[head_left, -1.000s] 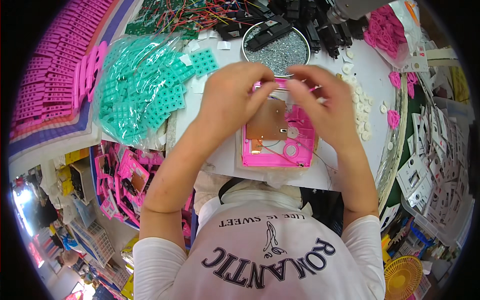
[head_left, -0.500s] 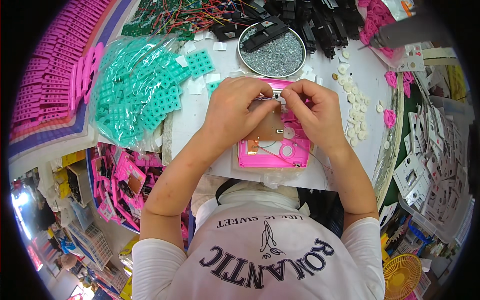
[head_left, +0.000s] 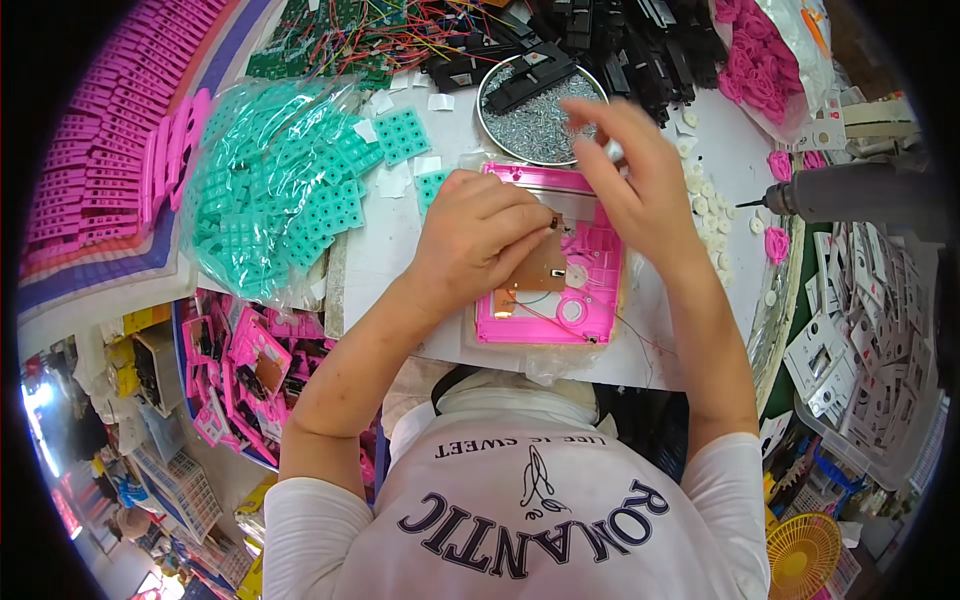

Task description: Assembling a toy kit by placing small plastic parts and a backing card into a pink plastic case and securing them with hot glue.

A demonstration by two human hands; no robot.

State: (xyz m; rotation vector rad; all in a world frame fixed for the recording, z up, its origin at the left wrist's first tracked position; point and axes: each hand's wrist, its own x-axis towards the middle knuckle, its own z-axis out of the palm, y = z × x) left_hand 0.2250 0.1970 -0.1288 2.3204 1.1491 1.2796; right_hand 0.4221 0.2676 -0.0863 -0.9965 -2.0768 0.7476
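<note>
A pink plastic casing (head_left: 545,329) lies in front of me, with a brown circuit board (head_left: 538,272) and thin wires inside it. My left hand (head_left: 482,235) rests over the board's left side, fingers closed at its upper edge; what lies under the fingertips is partly hidden. My right hand (head_left: 640,175) is raised off the casing at its upper right, thumb and forefinger apart, fingertips slightly blurred. Those fingertips are over the near right rim of a round bowl of small metal screws (head_left: 530,128).
Teal keypad sheets in a plastic bag (head_left: 270,190) lie left. Black plastic parts (head_left: 640,50) and green boards with wires (head_left: 340,40) are at the back. White round pieces (head_left: 712,215) lie right, near an electric screwdriver (head_left: 850,193). Pink parts fill a bin (head_left: 250,370).
My right hand has left the casing and moved up and right toward the bowl. My left hand stays at the board. The electric screwdriver at the right appears lower.
</note>
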